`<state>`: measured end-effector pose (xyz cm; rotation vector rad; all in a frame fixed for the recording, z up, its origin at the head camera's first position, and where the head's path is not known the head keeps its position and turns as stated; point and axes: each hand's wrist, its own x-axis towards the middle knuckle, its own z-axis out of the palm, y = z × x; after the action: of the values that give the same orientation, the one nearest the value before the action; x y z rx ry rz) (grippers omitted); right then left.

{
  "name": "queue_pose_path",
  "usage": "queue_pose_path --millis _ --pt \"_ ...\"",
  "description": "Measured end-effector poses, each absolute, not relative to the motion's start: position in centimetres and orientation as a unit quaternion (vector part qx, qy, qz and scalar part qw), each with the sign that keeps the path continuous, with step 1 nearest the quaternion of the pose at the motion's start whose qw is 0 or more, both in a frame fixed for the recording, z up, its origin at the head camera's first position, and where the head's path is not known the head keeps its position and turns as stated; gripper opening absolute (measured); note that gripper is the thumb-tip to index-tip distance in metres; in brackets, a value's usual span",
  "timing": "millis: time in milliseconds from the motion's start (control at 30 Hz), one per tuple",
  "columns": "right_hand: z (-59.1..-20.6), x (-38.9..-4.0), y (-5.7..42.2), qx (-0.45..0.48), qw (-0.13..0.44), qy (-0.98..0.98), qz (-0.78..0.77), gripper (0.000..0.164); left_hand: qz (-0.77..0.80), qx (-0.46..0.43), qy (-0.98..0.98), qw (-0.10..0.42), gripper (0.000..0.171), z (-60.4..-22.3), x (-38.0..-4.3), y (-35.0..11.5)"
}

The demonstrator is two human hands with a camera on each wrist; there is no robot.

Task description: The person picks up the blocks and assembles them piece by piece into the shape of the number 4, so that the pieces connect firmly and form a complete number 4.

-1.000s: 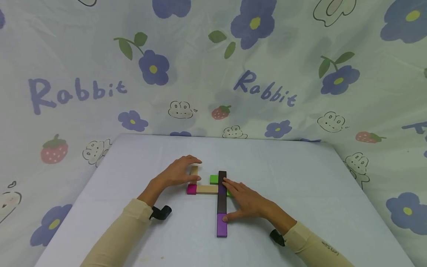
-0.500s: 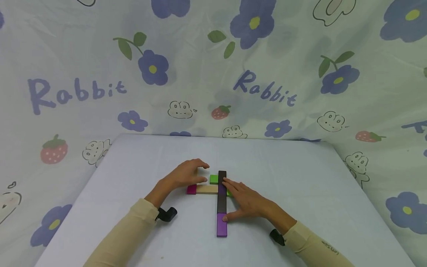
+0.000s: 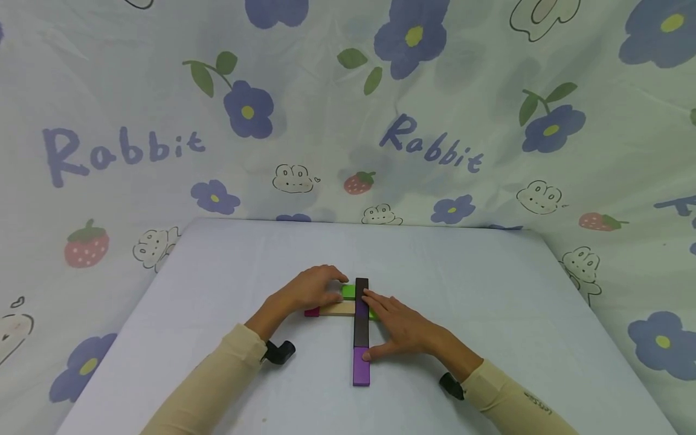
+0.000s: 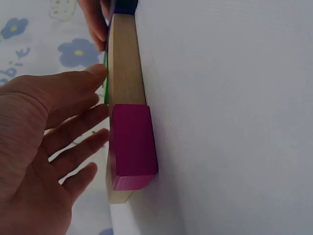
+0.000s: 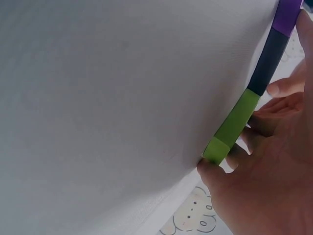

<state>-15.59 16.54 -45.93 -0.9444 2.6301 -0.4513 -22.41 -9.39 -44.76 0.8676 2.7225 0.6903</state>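
Note:
Flat coloured blocks lie joined in a cross-like layout. A dark strip (image 3: pixel 361 332) with a purple block (image 3: pixel 361 366) at its near end runs away from me. From its left side, a wooden bar (image 3: pixel 337 309) leads to a magenta block (image 4: pixel 132 139). My left hand (image 3: pixel 307 289) is over the left part, its thumb and index finger apart on either side of a small green block (image 3: pixel 348 292); no grip shows. My right hand (image 3: pixel 408 329) lies along the strip's right side, fingers spread, touching it. Another green block (image 5: pixel 237 117) shows beneath the right hand.
A white table (image 3: pixel 467 272) carries the blocks. Behind it hangs a cloth (image 3: pixel 326 121) printed with flowers, rabbits and strawberries. Black wrist cameras sit on the left wrist (image 3: pixel 280 352) and right wrist (image 3: pixel 452 386).
My left hand has moved right, from over the upright wooden piece at the far left to the small green block. My right hand and the blocks in view have stayed put.

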Motion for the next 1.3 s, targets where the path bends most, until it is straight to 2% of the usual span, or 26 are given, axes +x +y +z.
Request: queue_pose_path --millis 1300 --pt "-45.9 -15.51 16.59 -0.327 0.153 0.918 -0.166 0.118 0.227 0.305 0.92 0.092 0.036 -45.23 -22.7 -8.57"
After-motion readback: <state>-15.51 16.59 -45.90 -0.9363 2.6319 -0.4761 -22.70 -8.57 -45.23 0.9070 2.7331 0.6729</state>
